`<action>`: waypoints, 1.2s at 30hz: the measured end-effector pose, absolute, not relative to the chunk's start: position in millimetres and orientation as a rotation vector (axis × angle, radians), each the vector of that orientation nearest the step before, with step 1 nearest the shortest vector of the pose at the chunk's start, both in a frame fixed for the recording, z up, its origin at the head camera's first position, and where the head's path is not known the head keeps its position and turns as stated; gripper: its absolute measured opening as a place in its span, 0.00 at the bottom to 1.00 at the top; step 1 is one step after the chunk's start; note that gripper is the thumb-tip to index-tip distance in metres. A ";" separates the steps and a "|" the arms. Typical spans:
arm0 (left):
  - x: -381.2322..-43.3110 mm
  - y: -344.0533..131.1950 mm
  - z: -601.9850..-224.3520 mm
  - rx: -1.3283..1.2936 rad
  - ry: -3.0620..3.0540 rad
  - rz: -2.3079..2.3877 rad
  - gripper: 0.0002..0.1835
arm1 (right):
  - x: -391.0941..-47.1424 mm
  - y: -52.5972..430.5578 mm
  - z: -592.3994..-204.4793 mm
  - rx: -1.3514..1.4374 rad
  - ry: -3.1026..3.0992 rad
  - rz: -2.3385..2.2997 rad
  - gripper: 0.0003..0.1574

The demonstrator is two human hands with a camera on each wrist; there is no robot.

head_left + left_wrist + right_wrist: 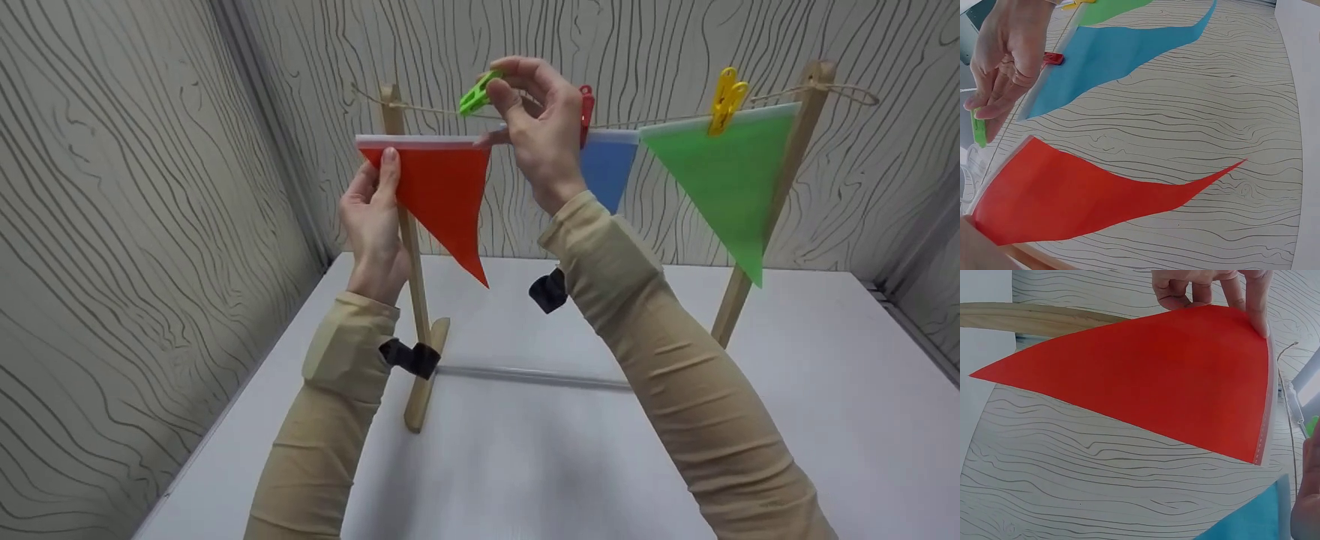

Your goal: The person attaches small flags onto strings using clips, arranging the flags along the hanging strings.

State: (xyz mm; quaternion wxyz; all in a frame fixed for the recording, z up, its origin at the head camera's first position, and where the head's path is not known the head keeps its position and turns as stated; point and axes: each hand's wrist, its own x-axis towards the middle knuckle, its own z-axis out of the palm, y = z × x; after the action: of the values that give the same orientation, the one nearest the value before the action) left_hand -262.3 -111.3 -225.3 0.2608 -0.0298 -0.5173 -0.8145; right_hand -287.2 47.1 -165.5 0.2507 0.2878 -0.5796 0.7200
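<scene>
My left hand pinches the left top corner of a red pennant, its thumb over the white top band. The pennant hangs point down, just below the string in the head view. Between thumb and fingertips, my right hand holds a bright green clothespin above the pennant's right top corner. In the left wrist view this clothespin is apart from the red cloth. A blue pennant, partly hidden behind my right hand, hangs by a red clothespin.
A green pennant hangs at the right from a yellow clothespin. The string runs between a left wooden post and a right wooden post. A rod lies low across the white table.
</scene>
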 end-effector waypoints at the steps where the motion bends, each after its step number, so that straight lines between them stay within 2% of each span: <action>1: -262.7 -111.7 -224.9 -0.086 -1.405 -2.205 0.21 | -287.3 45.6 -164.4 0.779 -1.591 1.952 0.15; 16: -269.9 -112.7 -214.3 -0.095 -1.407 -2.221 0.19 | -291.4 36.8 -153.2 0.751 -1.742 1.763 0.13; 36: -273.9 -109.2 -205.1 -0.027 -1.397 -2.262 0.21 | -297.1 32.1 -150.8 0.649 -1.880 1.638 0.11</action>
State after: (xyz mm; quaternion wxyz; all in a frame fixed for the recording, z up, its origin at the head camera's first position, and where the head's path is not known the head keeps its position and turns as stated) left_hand -273.9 -109.2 -205.1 0.2390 -0.0100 -0.5101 -0.8262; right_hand -297.1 32.1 -150.8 0.2790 0.2418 -0.7008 0.6104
